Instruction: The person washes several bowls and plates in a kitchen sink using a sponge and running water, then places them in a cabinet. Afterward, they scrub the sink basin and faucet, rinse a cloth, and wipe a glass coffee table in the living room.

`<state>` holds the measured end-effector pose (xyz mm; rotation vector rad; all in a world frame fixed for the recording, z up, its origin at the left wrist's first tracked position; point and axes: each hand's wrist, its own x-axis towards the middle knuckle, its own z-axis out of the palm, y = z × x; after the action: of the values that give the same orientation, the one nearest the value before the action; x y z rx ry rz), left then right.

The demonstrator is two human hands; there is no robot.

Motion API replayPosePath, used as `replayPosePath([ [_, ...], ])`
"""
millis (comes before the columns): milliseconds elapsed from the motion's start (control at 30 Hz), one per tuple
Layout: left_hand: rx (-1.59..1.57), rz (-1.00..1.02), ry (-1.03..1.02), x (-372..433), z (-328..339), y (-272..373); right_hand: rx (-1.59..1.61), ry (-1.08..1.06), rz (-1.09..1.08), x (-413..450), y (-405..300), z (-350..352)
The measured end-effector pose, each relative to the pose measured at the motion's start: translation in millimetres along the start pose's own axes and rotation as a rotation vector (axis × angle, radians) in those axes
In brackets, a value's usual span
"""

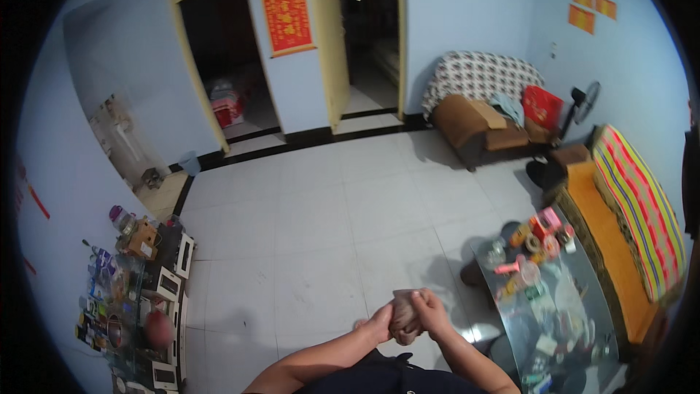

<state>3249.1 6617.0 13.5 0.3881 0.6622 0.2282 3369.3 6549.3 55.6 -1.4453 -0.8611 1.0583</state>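
A crumpled grey-brown cloth (404, 313) is bunched between my two hands, in front of my dark top. On its left side my left hand (381, 324) grips it, fingers wrapped underneath. My right hand (431, 313) closes on the right side, with the thumb on top near the upper edge. The cloth is held up over the pale tiled floor (317, 262). Parts of the fingers are hidden behind it.
To the right, a glass-topped table (506, 334) bears jars, packets and a pink-handled item, beside a sofa (596, 224). A cabinet (178, 312) with cluttered shelves stands left. An armchair (465, 120), a fan (588, 101) and two doorways lie ahead. A bucket (190, 164) sits by the wall.
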Motion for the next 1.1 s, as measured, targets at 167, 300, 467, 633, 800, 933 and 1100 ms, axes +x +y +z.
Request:
replayPosePath([
  [167,0.101,0.120,-0.089,15.5,18.4,148.0,0.278,0.121,0.208,136.1,-38.7,10.3],
  [300,0.160,0.204,-0.065,43.6,6.1,240.6,0.345,0.057,0.063,230.0,-71.5,38.5],
  [467,-0.201,0.186,-0.043,100.2,-19.5,322.0,0.207,-0.149,-0.136,300.1,-95.4,74.3],
  [633,-0.333,0.201,-0.067,193.5,-51.5,382.0,-0.540,-0.155,-0.504,391.8,-111.8,96.2],
  [800,-0.365,0.289,0.079,266.2,-30.9,458.5,-0.794,-0.108,-0.569,530.1,-123.5,74.5],
  [933,-0.274,0.334,-0.189,317.2,-29.1,531.1,-0.469,-0.210,-0.280,664.9,-128.7,43.7],
  [1100,-0.411,0.283,0.050,352.7,-5.3,600.5,0.333,-0.403,0.392,762.9,-100.1,14.1],
])
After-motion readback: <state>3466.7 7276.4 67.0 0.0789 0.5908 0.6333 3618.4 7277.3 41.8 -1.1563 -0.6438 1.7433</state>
